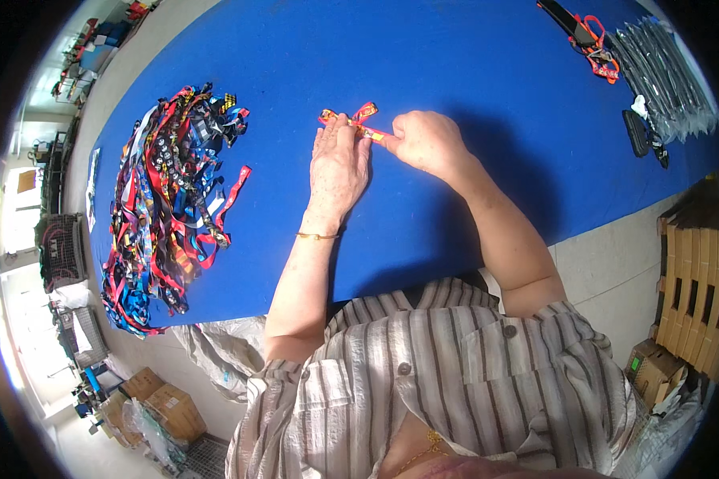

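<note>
A red and yellow patterned strap (pixel 366 111), looking like a lanyard, lies looped on the blue table in front of me. My left hand (pixel 337 156) rests palm down over it, fingers stretched out and lying across its middle. Loops of the strap stick out past those fingertips. Just to the right, my right hand (pixel 429 144) is closed on one end of the same strap, with a short straight length running between the hands. What lies under my left palm is hidden.
A big heap of colourful straps (pixel 168 191) covers the table's left side. At the far right lie a stack of clear-wrapped dark packages (pixel 663 80), a red-orange strap (pixel 603 60) and a black object (pixel 635 132). Cardboard boxes (pixel 172 409) and a wooden pallet (pixel 695 279) stand beyond the table (pixel 311 48).
</note>
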Available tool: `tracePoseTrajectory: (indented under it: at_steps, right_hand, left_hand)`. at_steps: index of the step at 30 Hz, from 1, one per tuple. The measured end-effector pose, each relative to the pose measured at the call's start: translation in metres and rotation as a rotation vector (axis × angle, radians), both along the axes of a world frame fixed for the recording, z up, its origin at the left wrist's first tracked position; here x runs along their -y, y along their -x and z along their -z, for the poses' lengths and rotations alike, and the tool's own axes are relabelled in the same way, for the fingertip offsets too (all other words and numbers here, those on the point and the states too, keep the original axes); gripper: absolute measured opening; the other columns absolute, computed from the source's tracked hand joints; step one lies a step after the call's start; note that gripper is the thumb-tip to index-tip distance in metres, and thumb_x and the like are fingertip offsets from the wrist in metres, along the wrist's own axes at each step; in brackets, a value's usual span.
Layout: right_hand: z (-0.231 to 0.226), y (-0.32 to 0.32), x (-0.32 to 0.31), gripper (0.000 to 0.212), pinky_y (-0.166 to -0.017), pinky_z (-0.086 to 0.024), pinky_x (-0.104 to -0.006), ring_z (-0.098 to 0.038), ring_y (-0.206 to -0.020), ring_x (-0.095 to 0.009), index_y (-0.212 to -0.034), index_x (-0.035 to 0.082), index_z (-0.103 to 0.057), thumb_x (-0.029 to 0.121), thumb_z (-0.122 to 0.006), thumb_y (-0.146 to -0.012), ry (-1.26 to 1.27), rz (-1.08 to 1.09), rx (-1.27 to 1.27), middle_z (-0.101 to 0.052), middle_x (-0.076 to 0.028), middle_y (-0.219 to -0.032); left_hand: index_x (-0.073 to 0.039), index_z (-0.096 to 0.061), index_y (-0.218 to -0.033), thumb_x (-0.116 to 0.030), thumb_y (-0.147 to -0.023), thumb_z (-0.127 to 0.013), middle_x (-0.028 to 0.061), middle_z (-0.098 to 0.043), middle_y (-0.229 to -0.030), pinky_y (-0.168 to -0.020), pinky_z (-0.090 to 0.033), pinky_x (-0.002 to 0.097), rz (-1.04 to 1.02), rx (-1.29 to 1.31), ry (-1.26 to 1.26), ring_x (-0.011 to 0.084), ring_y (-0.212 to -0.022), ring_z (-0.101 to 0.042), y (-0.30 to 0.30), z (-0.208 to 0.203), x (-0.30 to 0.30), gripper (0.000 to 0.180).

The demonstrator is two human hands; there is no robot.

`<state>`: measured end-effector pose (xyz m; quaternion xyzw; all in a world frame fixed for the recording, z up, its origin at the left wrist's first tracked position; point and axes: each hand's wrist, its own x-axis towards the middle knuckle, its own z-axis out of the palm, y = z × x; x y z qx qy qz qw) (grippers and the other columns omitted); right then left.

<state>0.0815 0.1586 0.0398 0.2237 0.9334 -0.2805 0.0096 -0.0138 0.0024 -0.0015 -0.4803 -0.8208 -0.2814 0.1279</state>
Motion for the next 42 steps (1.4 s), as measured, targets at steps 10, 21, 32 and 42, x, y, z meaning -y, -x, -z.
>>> tracePoseTrajectory:
  at_steps: [10, 21, 32, 42]
  right_hand:
    - [0.001, 0.0, 0.001, 0.035, -0.07, -0.055, -0.0447, -0.069, -0.073, -0.035, -0.076, 0.007, -0.07, 0.042, -0.07, -0.084, -0.009, 0.001, 0.011, -0.069, -0.015, -0.073]
    - [0.024, 0.002, -0.031, 0.045, -0.049, -0.04, -0.029, -0.051, -0.053, -0.01, -0.064, 0.003, -0.061, 0.041, -0.072, -0.087, 0.36, 0.089, -0.293, -0.054, -0.003, -0.056]
    - [0.013, 0.0, -0.036, 0.044, -0.045, -0.039, -0.0226, -0.048, -0.054, -0.006, -0.076, 0.003, -0.062, 0.044, -0.067, -0.091, 0.705, 0.304, -0.382, -0.057, -0.002, -0.07]
    - [0.014, 0.003, -0.037, 0.044, -0.044, -0.043, -0.0261, -0.053, -0.053, -0.009, -0.074, 0.002, -0.064, 0.044, -0.066, -0.09, 0.648, 0.287, -0.35, -0.062, -0.004, -0.068]
  left_hand:
    - [-0.002, -0.062, -0.108, -0.024, -0.092, -0.066, 0.0188, -0.068, -0.115, -0.107, -0.041, 0.0518, -0.231, -0.027, 0.013, 0.0343, -0.112, -0.064, -0.005, 0.011, -0.017, 0.027]
    - [-0.003, -0.058, -0.119, -0.027, -0.082, -0.076, 0.019, -0.058, -0.135, -0.113, -0.03, 0.0575, -0.148, 0.196, 0.049, 0.0328, -0.125, -0.056, -0.006, -0.002, -0.007, 0.048]
    - [0.001, -0.063, -0.106, -0.001, -0.091, -0.058, 0.0124, -0.064, -0.111, -0.089, -0.051, 0.0317, -0.297, 0.399, -0.566, 0.0192, -0.1, -0.063, 0.03, 0.002, 0.03, 0.016]
    - [0.0, -0.064, -0.101, -0.003, -0.095, -0.056, 0.0008, -0.062, -0.085, -0.07, -0.046, 0.023, -0.345, 0.775, -0.585, 0.0068, -0.076, -0.054, 0.048, 0.013, 0.039, 0.011]
